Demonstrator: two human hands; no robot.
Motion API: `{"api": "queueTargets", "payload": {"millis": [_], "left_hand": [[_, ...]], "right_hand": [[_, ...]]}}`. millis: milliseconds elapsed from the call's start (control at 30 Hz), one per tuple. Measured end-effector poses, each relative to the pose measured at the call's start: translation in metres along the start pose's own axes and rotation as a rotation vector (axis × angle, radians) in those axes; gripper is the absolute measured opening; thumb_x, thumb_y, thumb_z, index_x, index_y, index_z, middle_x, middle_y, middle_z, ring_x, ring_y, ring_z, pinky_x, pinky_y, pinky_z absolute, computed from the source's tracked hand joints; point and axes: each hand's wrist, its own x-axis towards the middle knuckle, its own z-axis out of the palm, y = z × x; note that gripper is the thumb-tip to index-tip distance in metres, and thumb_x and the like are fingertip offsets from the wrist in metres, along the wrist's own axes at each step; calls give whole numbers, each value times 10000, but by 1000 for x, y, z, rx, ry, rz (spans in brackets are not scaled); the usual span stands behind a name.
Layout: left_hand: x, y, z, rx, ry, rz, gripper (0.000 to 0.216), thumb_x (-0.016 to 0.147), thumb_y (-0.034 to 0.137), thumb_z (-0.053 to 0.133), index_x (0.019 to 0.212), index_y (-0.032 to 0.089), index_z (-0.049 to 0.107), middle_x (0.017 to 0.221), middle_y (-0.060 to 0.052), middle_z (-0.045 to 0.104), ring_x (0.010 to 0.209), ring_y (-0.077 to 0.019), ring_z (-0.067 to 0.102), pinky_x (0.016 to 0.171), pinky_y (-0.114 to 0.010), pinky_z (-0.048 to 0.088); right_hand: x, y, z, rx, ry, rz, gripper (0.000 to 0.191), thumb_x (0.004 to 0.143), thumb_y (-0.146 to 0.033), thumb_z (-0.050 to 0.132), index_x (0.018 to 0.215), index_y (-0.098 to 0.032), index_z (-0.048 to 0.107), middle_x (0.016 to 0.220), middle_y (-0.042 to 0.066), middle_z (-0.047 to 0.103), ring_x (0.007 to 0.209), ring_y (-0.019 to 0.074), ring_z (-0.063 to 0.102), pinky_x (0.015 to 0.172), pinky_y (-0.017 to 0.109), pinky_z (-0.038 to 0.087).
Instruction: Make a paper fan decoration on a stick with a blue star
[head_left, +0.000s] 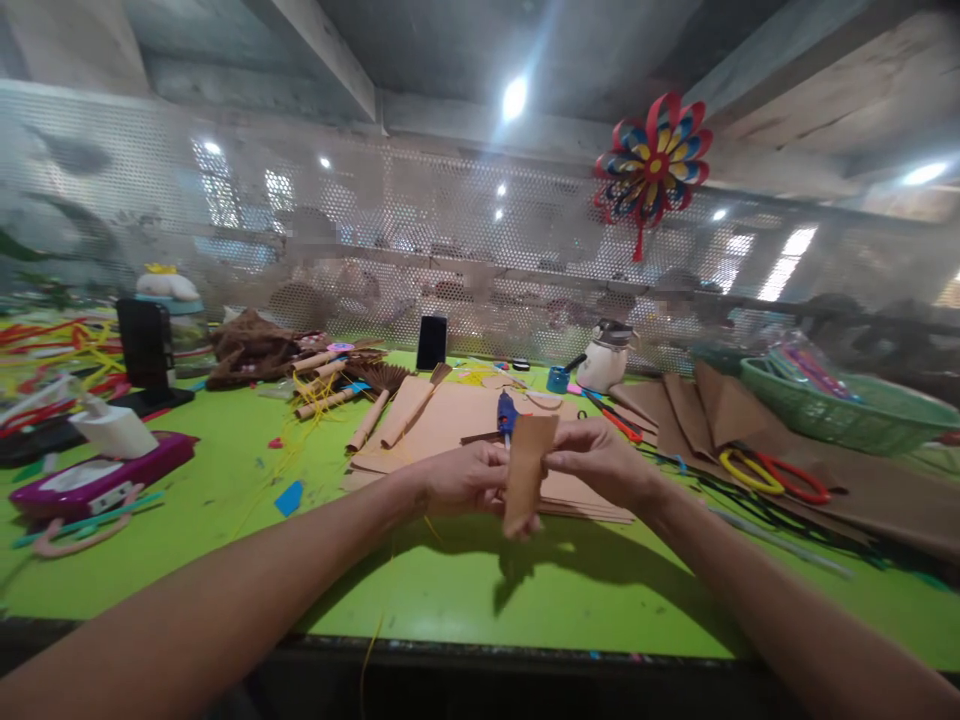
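A folded strip of brown paper (529, 475) is held up above the table, somewhat tilted. My left hand (469, 478) grips its left edge, with some fingertips hidden behind the paper. From the other side, my right hand (596, 462) pinches the same strip near its upper right edge. Behind the hands lies a stack of brown kraft paper sheets (465, 420). A blue glue gun (507, 410) stands just beyond the strip, partly covered by it. Rolled brown paper tubes (409, 415) rest on the stack's left part.
A purple power strip (105, 475) with a white plug sits at left, near a black stand (146, 350). Red-and-yellow-handled scissors (772, 478) lie on brown paper at right, below a green basket (855, 410). A penguin-shaped jar (604, 358) and a phone (432, 342) stand at the back.
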Motion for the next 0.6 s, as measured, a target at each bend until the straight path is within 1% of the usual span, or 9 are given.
{"api": "queueTargets", "payload": {"millis": [67,133,200,267,333,400,500,600], "left_hand": [[1,1,-3,20,72,36,276,742,323,603,952,145,624,906,-80,648,783,-138,589,715,-267,439],[1,4,-9,76,180,76,311,749,332,588,1002,154,613,972,-86,632,829,-149,579,745,-279,427],[1,8,-13,174,326,125,329,767,388,546,978,147,621,932,-78,634,783,-142,568,708,-268,422],[1,9,-15,343,422,143,361,777,436,506,916,132,644,863,-64,635,719,-128,546,655,-241,408],[2,7,-14,531,414,92,388,771,456,493,889,125,659,738,-42,625,609,-112,509,574,-223,381],[4,3,-14,674,429,83,362,758,419,507,895,123,664,646,-21,603,533,-100,469,522,-214,351],[8,-6,-17,885,465,100,245,712,285,542,798,104,683,633,-24,608,549,-108,477,530,-216,344],[9,-10,-23,1002,471,109,217,709,254,531,757,109,686,630,-26,619,571,-118,490,550,-222,345]], "right_hand": [[1,0,-2,-4,27,30,120,736,-259,637,754,-142,623,671,3,576,614,91,525,618,240,437],[2,0,-4,-53,-28,109,162,751,-295,615,788,-139,590,667,-6,548,583,85,501,580,233,421],[3,-1,-5,-185,-118,188,188,765,-318,586,797,-134,572,667,-10,528,568,81,475,551,220,395],[4,-1,-5,-396,-171,213,182,787,-310,545,762,-131,569,643,-19,509,558,78,451,539,208,370],[6,1,-4,-619,-180,190,182,801,-279,510,713,-133,575,615,-21,508,560,81,447,548,205,358],[7,6,-3,-778,-172,156,176,800,-251,497,713,-137,599,630,-11,549,594,95,476,577,209,364],[10,18,-2,-869,-150,120,173,794,-241,494,781,-142,635,713,13,613,651,114,516,603,212,376],[10,29,-1,-917,-107,82,182,794,-248,498,793,-145,648,735,26,628,646,117,521,596,218,374]]}}
